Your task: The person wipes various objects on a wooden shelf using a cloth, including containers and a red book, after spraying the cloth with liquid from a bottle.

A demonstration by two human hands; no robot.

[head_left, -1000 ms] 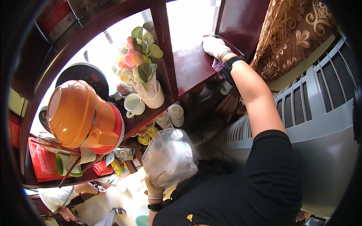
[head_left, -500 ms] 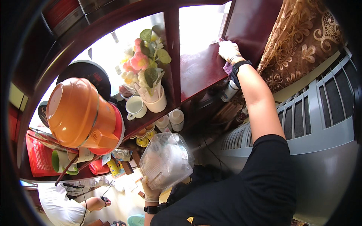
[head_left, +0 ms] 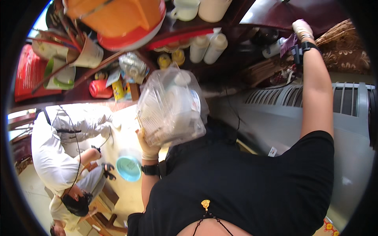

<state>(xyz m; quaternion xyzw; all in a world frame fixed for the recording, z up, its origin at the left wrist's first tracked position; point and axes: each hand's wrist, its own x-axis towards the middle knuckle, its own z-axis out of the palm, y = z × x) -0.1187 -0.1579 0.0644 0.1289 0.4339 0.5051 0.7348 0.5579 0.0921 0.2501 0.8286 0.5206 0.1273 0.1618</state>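
Observation:
My gloved left hand (head_left: 148, 146) is closed on the lower edge of a clear plastic container (head_left: 157, 106), lifted in front of my body. White round items show through its walls. My gloved right hand (head_left: 302, 30) reaches far out to the upper right, resting at the edge of the dark red wooden shelf (head_left: 275, 15). A purple cloth (head_left: 289, 44) hangs out from under that hand, its fingers closed over it. Close to the cloth, a white bottle (head_left: 273, 49) lies below the shelf edge.
Above left are an orange pot (head_left: 122, 17), a white mug (head_left: 185, 9) and a green-handled cup (head_left: 59, 74). White bottles (head_left: 215, 48) stand behind the container. A grey air-conditioner unit (head_left: 275, 118) fills the right. Two people sit at lower left, near a turquoise basin (head_left: 128, 168).
My view has tipped downward, so the shelves sit higher and the flowers have left the picture. The container remains in my left hand; my right hand stays at the shelf with the cloth.

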